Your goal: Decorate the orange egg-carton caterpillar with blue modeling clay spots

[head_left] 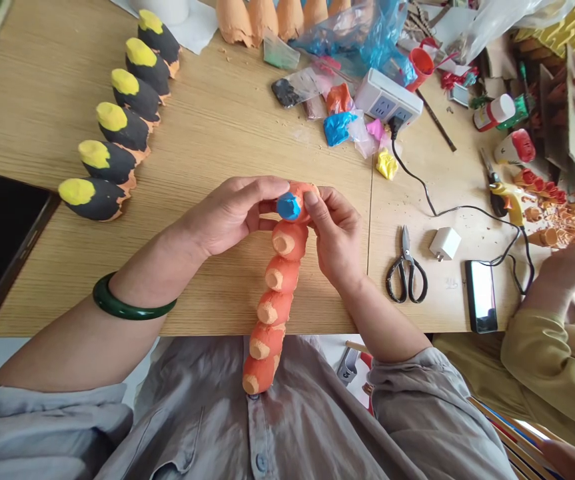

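An orange strip of egg-carton cups (pixel 274 308) runs from the table's front edge towards my body, its near end over my shirt. Most of its rounded tips are bare and pale, while the far tip carries a patch of blue clay (pixel 288 206). My left hand (pixel 237 212) is closed on the far cup, fingers beside the blue patch. On the other side, my right hand (pixel 338 230) grips the same cup, thumb pressed on its orange surface. Packets of blue clay (pixel 338 128) and yellow clay (pixel 386 164) lie farther back on the table.
A black strip with yellow tips (pixel 117 119) lies left, near a dark tablet (pixel 2 243). Scissors (pixel 406 270), a white charger (pixel 445 243), a phone (pixel 481 295) and a corded power strip (pixel 388 98) are right. A co-worker's hand (pixel 570 267) is at the right edge.
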Demonstrator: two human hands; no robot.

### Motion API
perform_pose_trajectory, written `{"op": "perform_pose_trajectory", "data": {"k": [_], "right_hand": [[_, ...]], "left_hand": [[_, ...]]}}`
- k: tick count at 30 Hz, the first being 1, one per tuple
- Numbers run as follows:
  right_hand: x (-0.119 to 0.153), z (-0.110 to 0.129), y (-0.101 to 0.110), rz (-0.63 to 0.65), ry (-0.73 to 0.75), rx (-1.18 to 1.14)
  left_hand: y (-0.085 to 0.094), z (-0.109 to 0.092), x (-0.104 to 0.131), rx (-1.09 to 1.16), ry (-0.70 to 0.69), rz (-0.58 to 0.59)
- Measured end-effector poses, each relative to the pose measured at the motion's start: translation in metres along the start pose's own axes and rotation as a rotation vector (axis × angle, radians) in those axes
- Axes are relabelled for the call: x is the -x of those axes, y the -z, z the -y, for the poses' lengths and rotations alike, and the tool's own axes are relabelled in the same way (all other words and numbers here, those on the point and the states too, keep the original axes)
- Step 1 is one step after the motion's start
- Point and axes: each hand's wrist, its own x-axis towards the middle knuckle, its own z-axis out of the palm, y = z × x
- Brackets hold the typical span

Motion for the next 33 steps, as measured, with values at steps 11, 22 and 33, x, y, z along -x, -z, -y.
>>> {"op": "perform_pose_trajectory", "data": {"k": [11, 22, 33], "right_hand": [[0.002, 0.001, -0.001, -0.030, 0.090, 0.040], [0.000, -0.015, 0.002, 0.035, 0.177, 0.106], [-0.003, -0.013, 0.005, 0.020, 0.192, 0.095]], "left_hand": [[0.006, 0.002, -0.001, -0.082, 0.001, 0.072], [0.004, 0.004, -0.002, -0.076, 0.022, 0.047], [0.009, 0.002, -0.004, -0.164, -0.126, 0.103]]}}
